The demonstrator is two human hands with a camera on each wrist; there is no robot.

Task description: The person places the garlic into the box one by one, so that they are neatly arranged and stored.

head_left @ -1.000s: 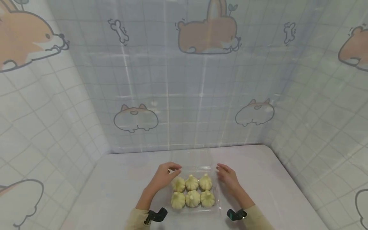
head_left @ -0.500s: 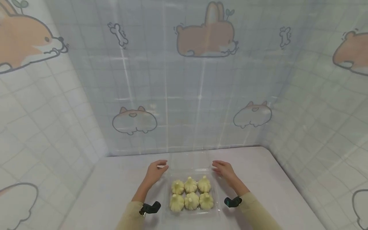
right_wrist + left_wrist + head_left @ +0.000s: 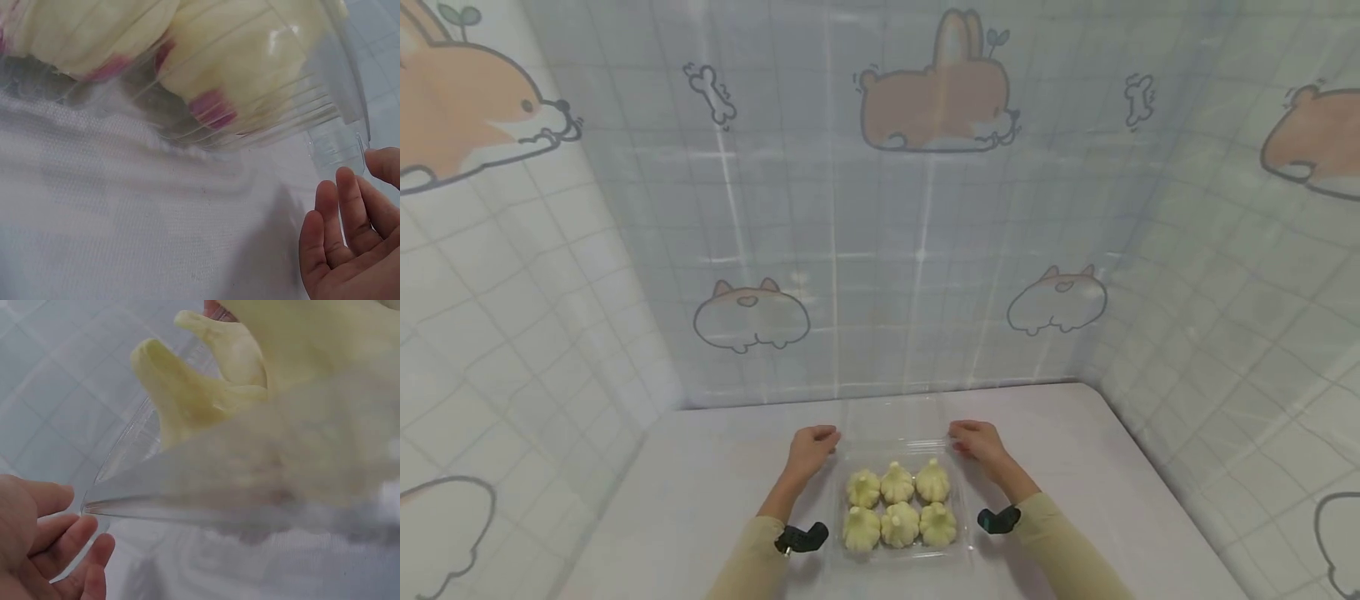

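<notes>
A clear plastic clamshell box (image 3: 898, 563) stands on the table with its lid (image 3: 895, 421) folded back toward the far wall. Several pale garlic bulbs (image 3: 900, 525) sit in it in two rows, stems up. My left hand (image 3: 810, 450) is at the lid's left edge near the hinge; in the left wrist view thumb and fingertips (image 3: 80, 526) pinch in on the clear rim. On the opposite edge my right hand (image 3: 983, 443) does likewise, its thumb and fingers (image 3: 347, 181) close about the clear edge. Purple patches mark the bulbs' undersides (image 3: 212, 106).
The white table (image 3: 715, 492) ends at a back wall (image 3: 880, 333) hung with a corgi-print sheet; similar sheets line both sides. A dark camera (image 3: 805, 537) is strapped to the left wrist, another camera (image 3: 998, 521) to the right.
My left hand has moved left and back from over the bulbs to the lid's edge, its fingers drawing together. My right hand has moved slightly inward to the other edge. The box stays put.
</notes>
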